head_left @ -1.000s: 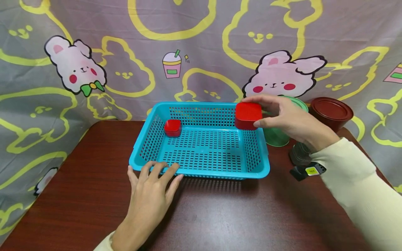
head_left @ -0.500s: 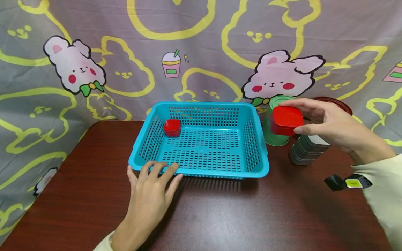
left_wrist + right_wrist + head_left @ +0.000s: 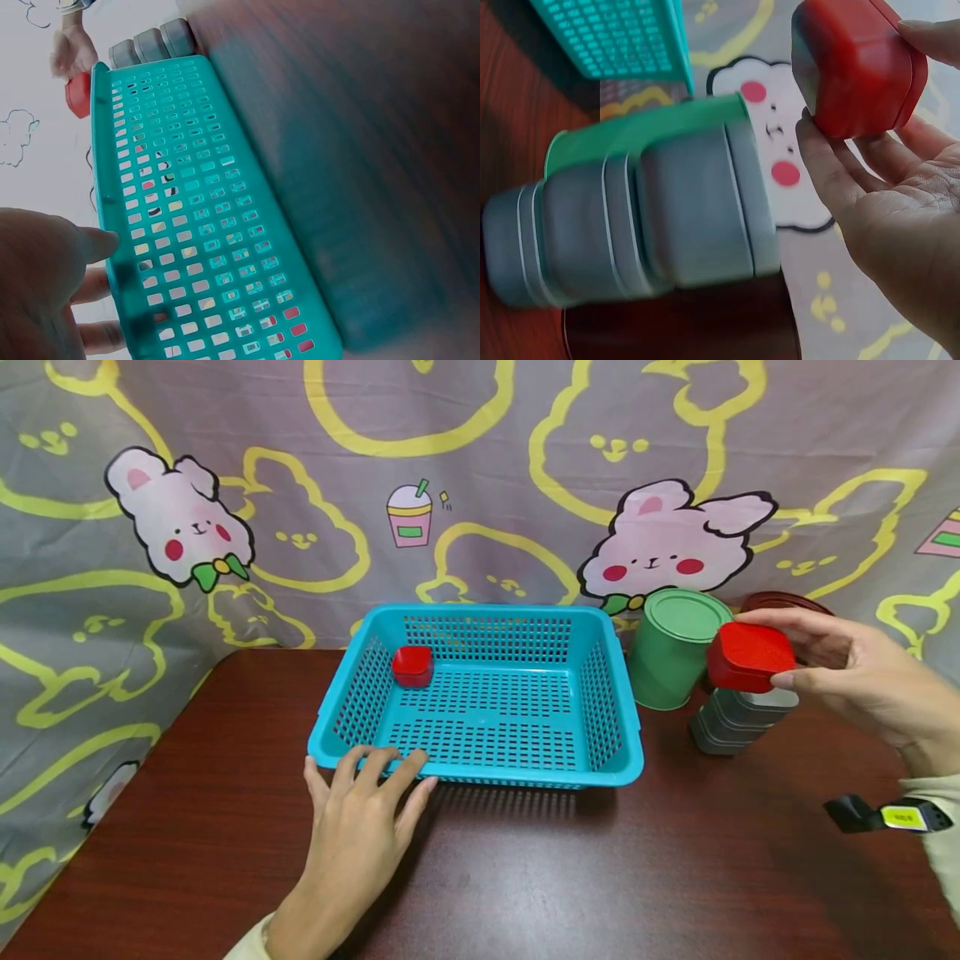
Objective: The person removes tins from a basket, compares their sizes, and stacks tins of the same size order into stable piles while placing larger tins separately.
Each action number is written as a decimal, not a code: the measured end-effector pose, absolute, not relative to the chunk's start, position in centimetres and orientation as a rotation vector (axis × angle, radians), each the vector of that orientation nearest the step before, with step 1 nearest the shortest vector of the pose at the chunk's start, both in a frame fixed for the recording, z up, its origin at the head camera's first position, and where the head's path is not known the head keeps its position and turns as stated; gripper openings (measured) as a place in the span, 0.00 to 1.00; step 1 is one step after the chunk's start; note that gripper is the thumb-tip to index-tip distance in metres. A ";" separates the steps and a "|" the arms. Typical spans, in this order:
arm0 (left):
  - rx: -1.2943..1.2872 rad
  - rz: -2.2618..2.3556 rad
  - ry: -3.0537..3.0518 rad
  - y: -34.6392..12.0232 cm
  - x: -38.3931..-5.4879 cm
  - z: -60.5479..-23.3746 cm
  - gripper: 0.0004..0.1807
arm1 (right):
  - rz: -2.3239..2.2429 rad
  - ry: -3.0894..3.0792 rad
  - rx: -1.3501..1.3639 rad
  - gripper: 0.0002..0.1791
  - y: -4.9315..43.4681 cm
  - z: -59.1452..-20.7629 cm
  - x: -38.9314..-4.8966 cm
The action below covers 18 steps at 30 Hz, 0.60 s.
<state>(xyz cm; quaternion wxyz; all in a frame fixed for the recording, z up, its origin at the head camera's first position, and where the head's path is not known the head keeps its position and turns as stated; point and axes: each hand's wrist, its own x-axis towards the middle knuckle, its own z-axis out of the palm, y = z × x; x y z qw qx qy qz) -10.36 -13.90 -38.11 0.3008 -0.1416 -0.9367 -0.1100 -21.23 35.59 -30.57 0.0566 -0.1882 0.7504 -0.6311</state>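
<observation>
In the head view, a small red lidded tin [image 3: 752, 657] with rounded corners is pinched by my right hand [image 3: 873, 681], thumb on the near side. It is held in the air above a stack of grey tins [image 3: 738, 722]; the right wrist view shows the tin [image 3: 862, 67] apart from the stack. My left hand [image 3: 360, 827] holds the front rim of a blue-green perforated basket [image 3: 480, 774], its fingers over the edge and its thumb at the outside. Inside the basket's back left corner sits another small red tin [image 3: 412, 667].
Right of the basket stands a round green tin [image 3: 671, 656]. A dark red round tin [image 3: 783, 602] is behind my right hand, mostly hidden. Everything stands on a dark brown table [image 3: 225, 760] against a patterned cloth [image 3: 480, 460] with rabbits.
My right hand has carried the red tin rightward from above the basket's right side, past the green tin, to above the grey stack. My left hand and the basket have stayed in place.
</observation>
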 end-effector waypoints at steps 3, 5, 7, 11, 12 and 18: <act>-0.373 -0.291 -2.488 -13.9 -10.4 -38.1 0.17 | -1.953 2.231 -0.628 0.36 36.7 -31.1 -21.2; -0.369 -0.290 -2.493 -13.9 -10.4 -38.1 0.17 | -1.991 2.185 -0.664 0.37 37.3 -31.4 -21.2; -0.368 -0.289 -2.497 -13.9 -10.3 -38.1 0.17 | -2.003 2.198 -0.636 0.36 37.7 -31.7 -21.2; -0.373 -0.289 -2.498 -13.9 -10.3 -38.1 0.17 | -2.009 2.270 -0.529 0.36 38.2 -32.2 -21.0; -0.375 -0.288 -2.496 -13.9 -10.4 -38.1 0.17 | -2.008 2.284 -0.513 0.36 38.3 -32.3 -21.0; -0.380 -0.284 -2.489 -13.9 -10.4 -38.1 0.17 | -2.012 2.311 -0.482 0.36 38.7 -32.7 -21.1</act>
